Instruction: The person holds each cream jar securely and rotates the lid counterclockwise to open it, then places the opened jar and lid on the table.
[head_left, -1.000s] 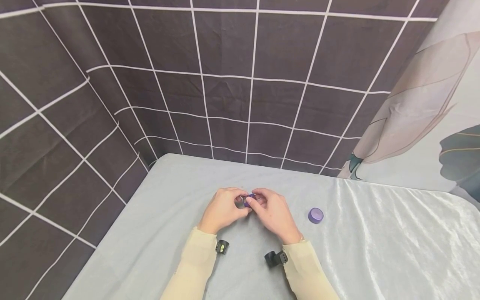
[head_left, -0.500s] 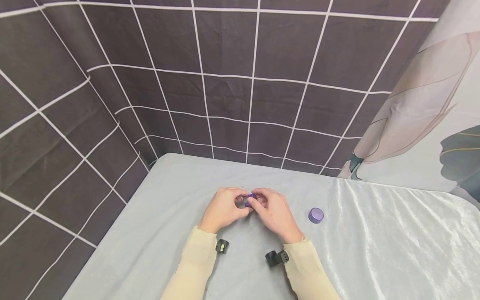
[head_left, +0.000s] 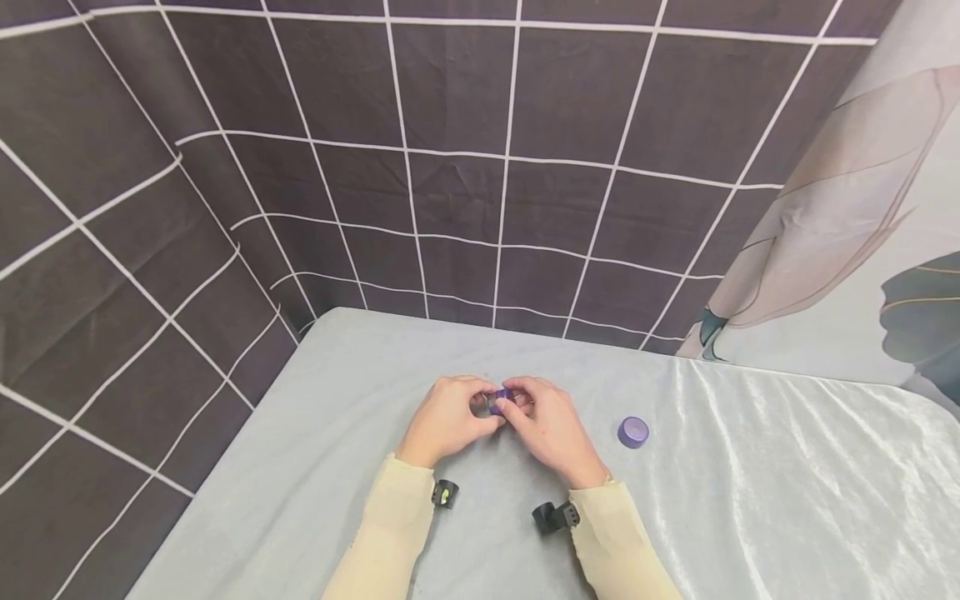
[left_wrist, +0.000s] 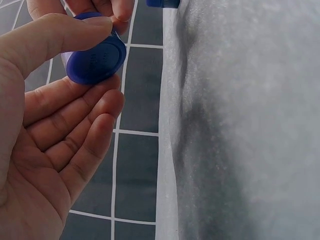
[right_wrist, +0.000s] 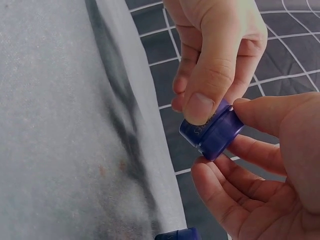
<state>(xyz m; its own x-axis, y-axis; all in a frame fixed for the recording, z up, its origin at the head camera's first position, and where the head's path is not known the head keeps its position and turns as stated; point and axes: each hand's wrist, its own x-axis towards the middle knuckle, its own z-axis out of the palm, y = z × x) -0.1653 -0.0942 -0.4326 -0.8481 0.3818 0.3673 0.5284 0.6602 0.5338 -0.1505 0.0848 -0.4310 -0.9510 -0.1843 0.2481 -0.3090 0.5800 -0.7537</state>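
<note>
Both hands meet above the middle of the table around a small round purple container [head_left: 498, 397]. My left hand [head_left: 480, 407] pinches it, thumb on its side and fingers curled beneath, as the left wrist view shows on the container [left_wrist: 95, 60]. My right hand [head_left: 517, 405] grips it from the other side, thumb and fingers round the container [right_wrist: 215, 132]. A second purple piece, a flat round lid [head_left: 633, 432], lies on the cloth to the right of my right hand and shows at the frame edge as the lid [right_wrist: 177, 234].
The table [head_left: 750, 500] is covered with a pale grey shiny cloth. A dark backdrop with white grid lines [head_left: 450, 167] hangs behind and to the left. A pale curtain with a leaf print [head_left: 862, 208] hangs at the right. Black cameras [head_left: 553, 517] sit on both wrists.
</note>
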